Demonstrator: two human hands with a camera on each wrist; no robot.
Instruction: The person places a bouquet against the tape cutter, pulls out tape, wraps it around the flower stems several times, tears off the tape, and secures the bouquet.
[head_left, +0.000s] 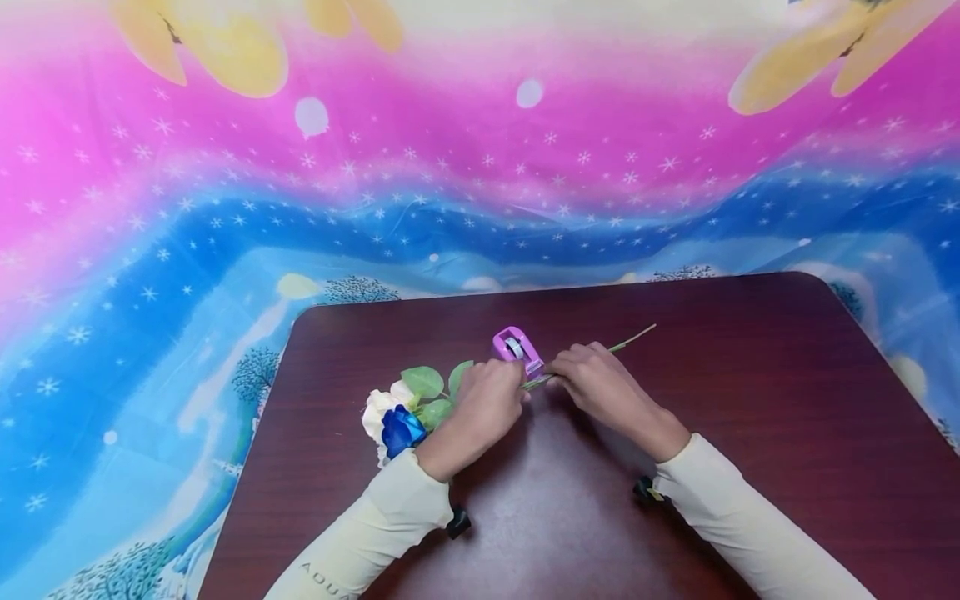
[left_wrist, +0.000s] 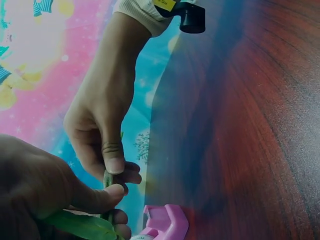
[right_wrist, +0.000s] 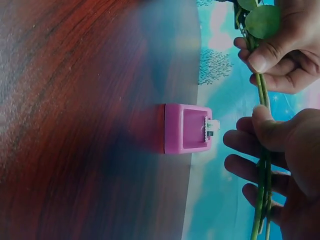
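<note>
A blue rose and cream flowers with green leaves lie to the left. Their long green stems run together to the upper right, across both hands. My left hand pinches the stems between thumb and fingers, just below the leaves. Close beside it, my right hand pinches the same stems farther down, its thumb pressed on them in the right wrist view. The stem ends stick out past the right hand. Just beyond the hands stands a pink tape dispenser with a roll of tape in it.
A dark reddish-brown table with rounded far corners lies under everything. Behind it hangs a pink and blue cloth with snowflakes and trees. Black wrist cameras sit below both cream sleeves.
</note>
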